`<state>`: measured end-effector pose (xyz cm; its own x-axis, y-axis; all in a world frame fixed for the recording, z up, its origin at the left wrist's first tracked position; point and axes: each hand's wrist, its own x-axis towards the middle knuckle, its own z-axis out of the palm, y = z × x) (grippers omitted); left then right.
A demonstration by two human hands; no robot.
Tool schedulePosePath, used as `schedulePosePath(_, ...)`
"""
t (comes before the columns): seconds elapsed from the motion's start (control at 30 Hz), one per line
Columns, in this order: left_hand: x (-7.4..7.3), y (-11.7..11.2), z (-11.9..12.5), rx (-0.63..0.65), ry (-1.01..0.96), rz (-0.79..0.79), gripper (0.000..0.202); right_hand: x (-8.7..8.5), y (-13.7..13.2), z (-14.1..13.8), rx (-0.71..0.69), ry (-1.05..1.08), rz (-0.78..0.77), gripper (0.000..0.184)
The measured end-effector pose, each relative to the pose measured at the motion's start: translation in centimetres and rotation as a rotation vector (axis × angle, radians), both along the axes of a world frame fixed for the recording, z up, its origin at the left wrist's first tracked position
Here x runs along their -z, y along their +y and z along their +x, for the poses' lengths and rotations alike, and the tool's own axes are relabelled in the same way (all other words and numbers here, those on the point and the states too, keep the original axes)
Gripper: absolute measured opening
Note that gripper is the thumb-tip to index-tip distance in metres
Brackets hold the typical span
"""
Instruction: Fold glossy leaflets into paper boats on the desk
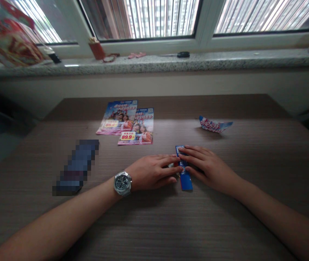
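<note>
A narrow folded strip of blue printed paper [186, 181] lies on the table in front of me. From its left side my left hand [154, 171] reaches across, fingers stretched out, the fingertips resting on the paper. On the other side my right hand [210, 167] lies with its fingers extended, the tips touching the strip's upper part and right edge. Both hands are open and cover much of the paper's middle. Farther back on the right stands a folded paper boat [215, 125] with the same blue and pink print.
Several printed flyers [139, 127] overlap at the back left of the table [149, 224]. A pixelated dark flat object [77, 166] lies left of my forearm. On the granite sill [211, 61] sit a red holder [97, 50], a black-handled tool [183, 54] and a large colourful bag [10, 40].
</note>
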<state>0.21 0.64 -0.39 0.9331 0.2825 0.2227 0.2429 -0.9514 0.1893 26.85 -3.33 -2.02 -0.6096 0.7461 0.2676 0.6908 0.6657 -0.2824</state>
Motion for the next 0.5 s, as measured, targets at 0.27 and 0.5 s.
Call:
schedulePosePath(0.27, 0.03, -0.03, 0.00, -0.003, 0.001, -0.013, 0.040, 0.05, -0.01, -0.05, 0.001, 0.007, -0.007, 0.039)
schedulePosePath(0.5, -0.04, -0.06, 0.02, -0.009, -0.001, -0.025, 0.040, -0.06, -0.03, -0.14, 0.003, 0.009, -0.005, 0.038)
